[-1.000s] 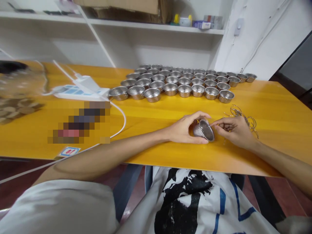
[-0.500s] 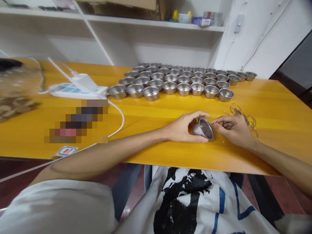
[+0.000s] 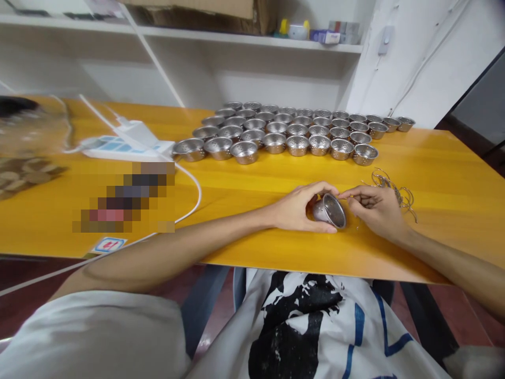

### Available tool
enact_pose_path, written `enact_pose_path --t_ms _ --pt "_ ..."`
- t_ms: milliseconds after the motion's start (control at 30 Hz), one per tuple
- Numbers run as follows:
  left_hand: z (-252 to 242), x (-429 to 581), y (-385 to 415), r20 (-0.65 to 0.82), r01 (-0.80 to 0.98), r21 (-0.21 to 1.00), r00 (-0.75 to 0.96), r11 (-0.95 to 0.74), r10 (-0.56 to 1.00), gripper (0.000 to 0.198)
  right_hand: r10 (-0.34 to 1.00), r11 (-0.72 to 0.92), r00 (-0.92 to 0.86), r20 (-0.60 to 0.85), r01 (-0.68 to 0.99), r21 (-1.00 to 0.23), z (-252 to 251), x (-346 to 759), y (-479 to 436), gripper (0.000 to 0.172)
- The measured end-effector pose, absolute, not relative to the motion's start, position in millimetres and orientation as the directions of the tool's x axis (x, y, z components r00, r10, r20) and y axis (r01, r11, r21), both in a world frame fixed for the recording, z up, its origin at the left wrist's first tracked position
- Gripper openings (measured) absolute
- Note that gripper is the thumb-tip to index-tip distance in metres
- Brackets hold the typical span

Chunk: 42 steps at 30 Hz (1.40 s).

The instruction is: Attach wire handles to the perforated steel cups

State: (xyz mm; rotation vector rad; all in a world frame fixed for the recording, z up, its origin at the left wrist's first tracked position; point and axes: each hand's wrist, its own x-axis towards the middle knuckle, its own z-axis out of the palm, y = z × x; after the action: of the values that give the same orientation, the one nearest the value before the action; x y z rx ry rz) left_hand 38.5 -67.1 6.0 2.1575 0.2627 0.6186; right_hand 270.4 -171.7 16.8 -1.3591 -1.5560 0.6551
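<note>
Two hands meet centre right of frame, on bench. Left hand clamped on cup, tipped on side. Right hand fingertips pinched together at cup rim; thing pinched too thin to tell. Advice: brace cup firm, move right fingers small.

White T-shirt, black-and-blue print

A small, shiny steel strainer cup with a finely perforated wall sits tipped on its side. Its open mouth faces right, low over the tabletop near the front edge.
</note>
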Motion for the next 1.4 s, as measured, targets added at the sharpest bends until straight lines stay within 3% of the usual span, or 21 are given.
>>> enact_pose_path --t_ms 200,400,600,767,1067,1400 --pt "8 39 -70 0.292 -0.017 0.831 0.864 -0.555 0.41 0.07 0.998 0.003 0.055 0.017 0.249 -0.969 23 281 -167 0.029" --pt "7 39 -69 0.265 -0.011 0.858 0.867 -0.514 0.423 0.07 0.999 -0.01 0.052 -0.008 0.048 -0.999 30 284 -167 0.037" --pt "4 40 -68 0.264 -0.002 0.862 0.856 -0.507 0.445 0.075 0.997 -0.056 -0.052 -0.065 0.161 -0.985 27 286 -170 0.037" --pt "2 41 -67 0.294 -0.011 0.843 0.847 -0.538 0.442 0.076 0.999 -0.025 0.038 -0.014 0.305 -0.952 26 278 -172 0.03" --pt "0 41 -64 0.295 -0.018 0.849 0.846 -0.529 0.445 0.089 0.984 0.046 0.149 0.102 0.339 -0.94 26 269 -172 0.03" --pt "-2 42 -64 0.294 0.009 0.833 0.84 -0.553 0.457 0.094 0.996 0.004 0.081 0.024 0.244 -0.97 30 275 -170 0.027"
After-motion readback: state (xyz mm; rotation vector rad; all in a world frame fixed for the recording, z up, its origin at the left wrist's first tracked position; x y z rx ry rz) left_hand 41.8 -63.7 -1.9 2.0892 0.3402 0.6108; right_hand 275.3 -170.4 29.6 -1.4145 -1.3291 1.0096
